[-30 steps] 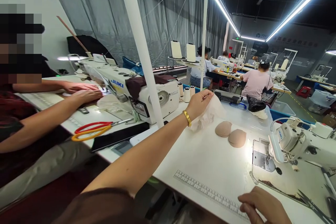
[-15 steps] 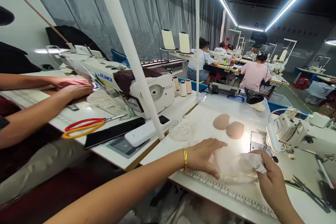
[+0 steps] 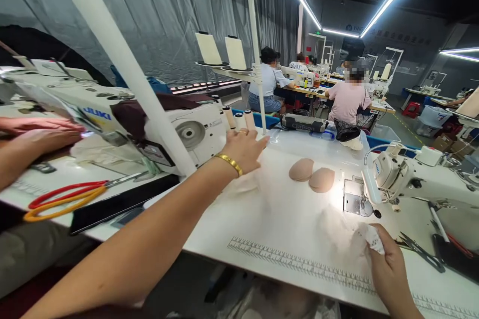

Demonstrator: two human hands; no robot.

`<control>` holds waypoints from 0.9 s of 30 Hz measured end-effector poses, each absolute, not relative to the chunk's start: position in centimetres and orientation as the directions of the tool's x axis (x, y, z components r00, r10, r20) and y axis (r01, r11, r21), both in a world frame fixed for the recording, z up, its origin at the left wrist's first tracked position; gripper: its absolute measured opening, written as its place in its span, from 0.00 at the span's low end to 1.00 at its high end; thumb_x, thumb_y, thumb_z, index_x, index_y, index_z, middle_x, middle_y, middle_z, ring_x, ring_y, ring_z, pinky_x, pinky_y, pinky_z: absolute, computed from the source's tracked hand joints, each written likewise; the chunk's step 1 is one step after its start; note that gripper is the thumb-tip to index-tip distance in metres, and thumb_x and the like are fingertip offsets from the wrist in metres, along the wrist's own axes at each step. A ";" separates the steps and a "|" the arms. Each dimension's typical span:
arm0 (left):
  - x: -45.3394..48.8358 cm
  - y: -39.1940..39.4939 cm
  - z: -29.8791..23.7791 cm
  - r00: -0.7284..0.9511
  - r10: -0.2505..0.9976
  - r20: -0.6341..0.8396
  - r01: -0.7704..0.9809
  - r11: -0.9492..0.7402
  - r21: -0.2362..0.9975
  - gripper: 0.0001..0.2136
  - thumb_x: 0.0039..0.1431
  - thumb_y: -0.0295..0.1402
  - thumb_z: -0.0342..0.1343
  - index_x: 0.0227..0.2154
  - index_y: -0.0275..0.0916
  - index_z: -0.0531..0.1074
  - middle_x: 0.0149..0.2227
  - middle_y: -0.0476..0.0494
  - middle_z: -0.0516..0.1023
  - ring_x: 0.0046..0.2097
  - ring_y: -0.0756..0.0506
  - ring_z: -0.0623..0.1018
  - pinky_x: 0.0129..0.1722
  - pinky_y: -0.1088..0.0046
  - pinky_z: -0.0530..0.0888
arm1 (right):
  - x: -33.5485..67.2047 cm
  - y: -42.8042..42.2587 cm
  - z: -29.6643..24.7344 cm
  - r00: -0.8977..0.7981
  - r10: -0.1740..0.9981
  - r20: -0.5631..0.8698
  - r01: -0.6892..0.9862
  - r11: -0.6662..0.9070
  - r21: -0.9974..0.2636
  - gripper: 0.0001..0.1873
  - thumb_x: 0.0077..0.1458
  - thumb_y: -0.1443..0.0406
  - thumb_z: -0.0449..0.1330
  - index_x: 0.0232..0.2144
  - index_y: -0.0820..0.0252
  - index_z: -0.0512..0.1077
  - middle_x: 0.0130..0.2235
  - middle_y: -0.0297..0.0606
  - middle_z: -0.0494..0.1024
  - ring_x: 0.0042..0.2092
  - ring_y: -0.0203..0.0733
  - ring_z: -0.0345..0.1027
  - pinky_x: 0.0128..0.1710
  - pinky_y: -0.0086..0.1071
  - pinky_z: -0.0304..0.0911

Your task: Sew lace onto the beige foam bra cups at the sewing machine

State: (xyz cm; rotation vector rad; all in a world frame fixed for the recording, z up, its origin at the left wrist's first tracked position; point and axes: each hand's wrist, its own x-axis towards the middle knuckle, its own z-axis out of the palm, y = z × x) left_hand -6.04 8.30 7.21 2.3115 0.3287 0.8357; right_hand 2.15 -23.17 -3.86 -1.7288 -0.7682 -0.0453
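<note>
My left hand (image 3: 245, 151), with a gold bracelet at the wrist, reaches across the table with its fingers spread and nothing gripped in them. It is near the foot of the thread stand, above a sheer white fabric piece (image 3: 243, 184) partly hidden by my arm. My right hand (image 3: 391, 259) pinches the lace edge of a sheer white fabric piece (image 3: 339, 227), which trails leftward over the table and is blurred. Two beige bra cups (image 3: 321, 180) lie side by side beyond it, left of the lit sewing machine (image 3: 400, 177).
A ruler strip (image 3: 299, 261) runs along the front edge. Black scissors (image 3: 422, 251) lie at right. To the left are a co-worker's hands (image 3: 41, 134), another sewing machine (image 3: 93, 104) and red-and-orange-handled scissors (image 3: 67, 199). The white stand pole (image 3: 127, 70) rises beside my left arm.
My left hand has left the white fabric and moved up and left, fingers spreading. My right hand still holds the lace edge. The view has shifted right.
</note>
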 end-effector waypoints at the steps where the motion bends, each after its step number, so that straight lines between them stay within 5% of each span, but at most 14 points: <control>1: -5.8 7.2 7.5 0.831 0.338 0.441 -0.064 -0.731 0.680 0.23 0.52 0.53 0.63 0.48 0.48 0.77 0.45 0.41 0.81 0.56 0.32 0.73 0.50 0.57 0.71 | 1.7 -22.9 -3.4 0.752 0.504 0.424 0.537 -0.096 -0.838 0.10 0.64 0.62 0.54 0.36 0.55 0.75 0.29 0.33 0.75 0.30 0.42 0.70 0.29 0.29 0.68; 6: -5.5 0.5 4.3 0.944 -0.313 0.108 -0.249 -0.455 0.855 0.28 0.46 0.56 0.67 0.45 0.44 0.77 0.43 0.43 0.81 0.45 0.39 0.79 0.45 0.67 0.74 | 0.1 -22.6 -1.1 0.580 0.630 0.517 0.664 0.002 -0.747 0.12 0.62 0.66 0.52 0.32 0.55 0.75 0.29 0.33 0.76 0.30 0.40 0.70 0.32 0.29 0.65; 7: -5.7 -0.3 3.1 0.875 -0.483 -0.033 -0.157 -0.346 0.925 0.23 0.52 0.56 0.64 0.40 0.42 0.76 0.38 0.44 0.81 0.40 0.41 0.78 0.41 0.69 0.74 | 0.2 -22.9 -0.8 0.566 0.632 0.529 0.681 0.002 -0.732 0.11 0.61 0.66 0.53 0.31 0.55 0.75 0.29 0.33 0.77 0.30 0.40 0.70 0.32 0.30 0.65; 9: -6.0 -0.7 1.2 0.754 -0.597 -0.276 0.116 -0.292 0.949 0.22 0.59 0.57 0.56 0.29 0.41 0.71 0.23 0.49 0.72 0.26 0.46 0.71 0.28 0.72 0.68 | 1.2 -24.0 -0.5 0.608 0.597 0.524 0.689 -0.069 -0.721 0.10 0.61 0.65 0.54 0.31 0.56 0.74 0.28 0.33 0.76 0.30 0.39 0.69 0.31 0.30 0.64; 11: -6.0 -0.1 0.3 0.790 -0.532 -0.305 0.217 -0.222 0.950 0.21 0.59 0.54 0.59 0.24 0.41 0.67 0.20 0.53 0.64 0.24 0.49 0.64 0.25 0.74 0.63 | 2.6 -25.3 -0.6 0.688 0.551 0.472 0.659 -0.203 -0.724 0.12 0.64 0.62 0.54 0.31 0.57 0.74 0.26 0.32 0.73 0.28 0.39 0.68 0.29 0.29 0.63; 14: -5.6 1.1 0.7 0.912 -0.349 -0.217 0.249 0.047 0.967 0.21 0.49 0.48 0.67 0.19 0.39 0.64 0.25 0.50 0.66 0.29 0.49 0.64 0.29 0.74 0.63 | 4.9 -27.6 -1.2 0.733 0.540 0.414 0.655 -0.394 -0.645 0.12 0.69 0.59 0.55 0.40 0.56 0.76 0.34 0.36 0.76 0.34 0.40 0.71 0.32 0.30 0.66; 17: -5.5 1.2 2.0 0.936 -0.224 -0.270 0.331 0.306 0.893 0.20 0.42 0.44 0.69 0.20 0.39 0.63 0.24 0.51 0.65 0.27 0.50 0.64 0.28 0.73 0.63 | 7.3 -30.3 -2.9 0.665 0.542 0.514 0.742 -0.560 -0.369 0.13 0.70 0.59 0.55 0.50 0.56 0.74 0.44 0.44 0.78 0.44 0.48 0.73 0.42 0.38 0.69; 21: -5.6 0.8 2.7 0.988 -0.007 -0.152 0.146 0.337 0.930 0.22 0.40 0.37 0.73 0.21 0.39 0.61 0.23 0.55 0.63 0.26 0.53 0.61 0.26 0.77 0.60 | 10.3 -34.1 -6.4 0.622 0.591 0.514 0.672 -0.740 0.038 0.15 0.70 0.61 0.50 0.39 0.59 0.75 0.37 0.48 0.78 0.37 0.55 0.70 0.37 0.46 0.68; 24: -5.3 0.2 2.3 0.995 0.045 -0.084 0.069 0.269 0.961 0.21 0.41 0.34 0.74 0.26 0.39 0.63 0.28 0.52 0.71 0.30 0.53 0.67 0.29 0.78 0.63 | 11.3 -35.0 -8.1 0.616 0.585 0.528 0.683 -0.731 0.012 0.16 0.71 0.64 0.47 0.34 0.57 0.72 0.33 0.46 0.77 0.35 0.55 0.71 0.38 0.47 0.68; 27: -4.8 -0.7 1.6 0.995 -0.039 -0.089 0.094 0.182 0.979 0.20 0.43 0.31 0.71 0.36 0.40 0.67 0.36 0.47 0.79 0.30 0.53 0.69 0.29 0.77 0.65 | 9.6 -33.4 -7.3 0.685 0.516 0.514 0.698 -0.667 -0.261 0.13 0.73 0.61 0.46 0.40 0.54 0.69 0.29 0.38 0.76 0.29 0.48 0.73 0.30 0.37 0.69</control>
